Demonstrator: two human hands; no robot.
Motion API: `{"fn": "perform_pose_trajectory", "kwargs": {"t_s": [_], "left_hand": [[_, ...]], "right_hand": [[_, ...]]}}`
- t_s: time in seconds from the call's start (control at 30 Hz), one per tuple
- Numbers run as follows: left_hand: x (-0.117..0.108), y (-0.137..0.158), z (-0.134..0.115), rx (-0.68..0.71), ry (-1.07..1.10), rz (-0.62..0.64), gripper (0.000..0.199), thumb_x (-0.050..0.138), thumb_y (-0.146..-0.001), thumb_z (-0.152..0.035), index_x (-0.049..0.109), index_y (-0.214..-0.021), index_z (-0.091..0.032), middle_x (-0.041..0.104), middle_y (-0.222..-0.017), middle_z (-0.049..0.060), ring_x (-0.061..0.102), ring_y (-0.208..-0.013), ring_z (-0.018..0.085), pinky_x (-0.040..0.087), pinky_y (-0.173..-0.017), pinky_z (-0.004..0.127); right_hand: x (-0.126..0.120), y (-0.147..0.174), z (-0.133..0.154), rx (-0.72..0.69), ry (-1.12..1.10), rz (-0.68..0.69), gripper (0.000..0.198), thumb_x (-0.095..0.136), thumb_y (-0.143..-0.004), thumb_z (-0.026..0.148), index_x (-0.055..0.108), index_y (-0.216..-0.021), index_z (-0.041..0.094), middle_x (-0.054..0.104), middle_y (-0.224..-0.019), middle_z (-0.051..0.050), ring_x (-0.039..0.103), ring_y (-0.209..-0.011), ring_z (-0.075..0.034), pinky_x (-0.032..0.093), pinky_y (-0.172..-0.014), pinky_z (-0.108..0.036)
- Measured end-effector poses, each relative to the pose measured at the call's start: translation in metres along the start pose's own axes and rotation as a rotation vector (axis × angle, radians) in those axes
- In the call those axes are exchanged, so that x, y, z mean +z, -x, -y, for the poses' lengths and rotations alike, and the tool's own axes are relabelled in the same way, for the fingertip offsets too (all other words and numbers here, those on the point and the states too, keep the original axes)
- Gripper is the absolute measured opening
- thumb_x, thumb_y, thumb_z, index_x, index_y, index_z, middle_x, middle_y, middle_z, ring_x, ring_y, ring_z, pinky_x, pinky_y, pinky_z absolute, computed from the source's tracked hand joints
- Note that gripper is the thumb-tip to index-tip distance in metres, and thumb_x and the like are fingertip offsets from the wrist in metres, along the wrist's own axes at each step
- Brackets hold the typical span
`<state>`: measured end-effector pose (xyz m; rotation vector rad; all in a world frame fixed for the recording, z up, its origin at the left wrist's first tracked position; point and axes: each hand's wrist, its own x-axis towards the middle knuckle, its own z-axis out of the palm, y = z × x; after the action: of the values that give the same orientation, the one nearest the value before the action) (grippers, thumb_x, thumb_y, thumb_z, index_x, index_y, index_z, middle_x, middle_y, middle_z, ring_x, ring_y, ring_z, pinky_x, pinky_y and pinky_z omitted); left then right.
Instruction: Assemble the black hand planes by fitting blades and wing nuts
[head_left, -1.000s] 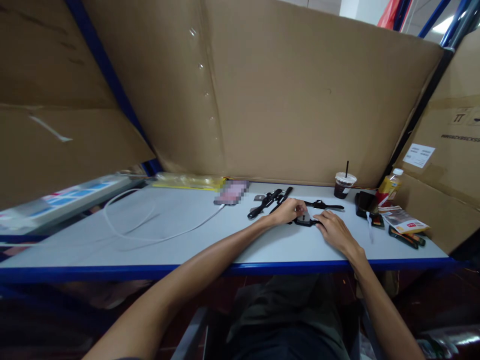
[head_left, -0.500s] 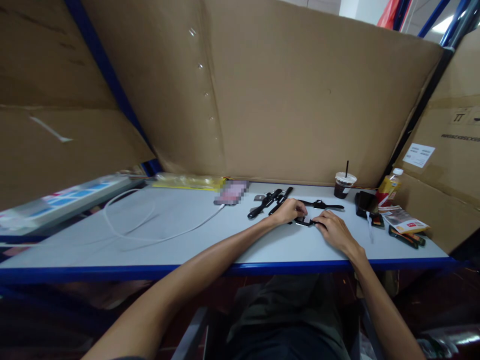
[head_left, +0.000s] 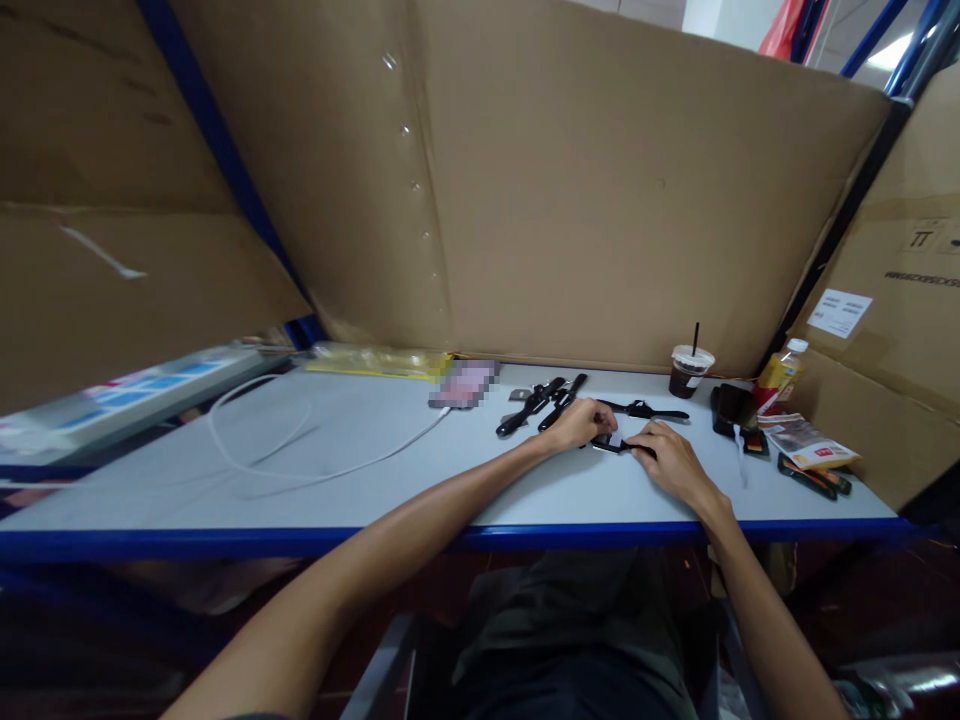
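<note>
My left hand [head_left: 583, 424] is bent over the middle of a black spokeshave [head_left: 609, 446], with its fingertips pinched together. What those fingertips hold is too small to make out. My right hand [head_left: 666, 455] grips the right-hand handle of this spokeshave, which lies low over the table. Just behind my hands rests another black spokeshave [head_left: 639, 410]. To the left of my left hand, two more lie side by side, one spokeshave [head_left: 534, 405] slanting near a second spokeshave [head_left: 566, 398]. A small grey metal plate [head_left: 518, 395] sits beside them.
A phone [head_left: 465, 385] with a white cable [head_left: 375, 463] lies to the left. At the right stand a lidded cup [head_left: 688, 372] with a straw and a bottle [head_left: 781, 375], near a black pouch [head_left: 731, 408], a plastic packet [head_left: 808, 440] and dark green strips [head_left: 810, 476]. Cardboard [head_left: 562, 220] walls the back.
Both hands stay on the spokeshave almost unmoved. The fingers of my right hand have shifted slightly along its handle. The view has tilted a little.
</note>
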<state>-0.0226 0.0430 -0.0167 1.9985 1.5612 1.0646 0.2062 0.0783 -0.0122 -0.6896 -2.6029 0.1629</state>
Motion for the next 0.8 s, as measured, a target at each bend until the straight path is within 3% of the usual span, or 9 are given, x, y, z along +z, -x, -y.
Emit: {"fn": "perform_pose_trajectory", "kwargs": {"t_s": [0.2,0.37,0.43,0.57,0.67,0.8], "left_hand": [[0.001,-0.001,-0.002,-0.030,-0.029,-0.022,0.020,0.062,-0.079,-0.021,0.077,-0.088,-0.012,0.072,-0.076,0.005,0.063,-0.071,0.017,0.045,-0.066,0.025],[-0.030,0.006,-0.014,0.041,-0.279,-0.169,0.024,0.056,-0.082,-0.015,0.075,-0.096,-0.016,0.073,-0.089,0.006,0.062,-0.078,0.017,0.045,-0.073,0.025],[-0.049,0.013,-0.020,0.048,-0.394,-0.108,0.022,0.056,-0.082,-0.015,0.075,-0.092,-0.017,0.071,-0.082,0.005,0.059,-0.071,0.016,0.041,-0.069,0.025],[-0.074,0.026,-0.030,-0.047,-0.481,0.148,0.016,0.061,-0.075,-0.013,0.075,-0.076,-0.020,0.068,-0.068,0.001,0.056,-0.062,0.015,0.036,-0.063,0.025],[-0.076,0.030,-0.034,-0.064,-0.497,0.273,0.017,0.063,-0.071,-0.011,0.076,-0.073,-0.022,0.069,-0.069,0.001,0.056,-0.061,0.015,0.033,-0.060,0.026],[-0.069,0.030,-0.036,-0.080,-0.518,0.283,0.019,0.064,-0.068,-0.009,0.077,-0.069,-0.023,0.070,-0.069,0.002,0.055,-0.060,0.016,0.033,-0.061,0.027]], "right_hand": [[-0.003,0.000,0.003,0.029,-0.003,0.012,0.025,0.061,-0.095,0.018,0.075,-0.115,0.025,0.069,-0.103,-0.004,0.062,-0.103,-0.021,0.046,-0.092,-0.032],[-0.003,0.000,0.004,0.050,0.034,-0.007,0.025,0.059,-0.098,0.027,0.074,-0.117,0.022,0.069,-0.108,-0.007,0.060,-0.108,-0.022,0.046,-0.094,-0.033],[-0.002,-0.001,0.004,0.060,0.045,-0.015,0.025,0.058,-0.099,0.029,0.073,-0.118,0.021,0.069,-0.109,-0.007,0.060,-0.109,-0.022,0.045,-0.095,-0.033],[-0.003,0.000,0.005,0.076,0.041,0.002,0.023,0.060,-0.098,0.029,0.074,-0.114,0.023,0.069,-0.107,-0.006,0.060,-0.108,-0.022,0.045,-0.093,-0.033],[-0.004,0.000,0.005,0.073,0.039,0.004,0.021,0.063,-0.095,0.030,0.075,-0.111,0.023,0.069,-0.106,-0.006,0.060,-0.108,-0.022,0.045,-0.091,-0.033],[-0.004,-0.001,0.006,0.082,0.052,0.013,0.018,0.064,-0.095,0.029,0.075,-0.108,0.023,0.069,-0.103,-0.005,0.060,-0.105,-0.022,0.045,-0.089,-0.032]]}}
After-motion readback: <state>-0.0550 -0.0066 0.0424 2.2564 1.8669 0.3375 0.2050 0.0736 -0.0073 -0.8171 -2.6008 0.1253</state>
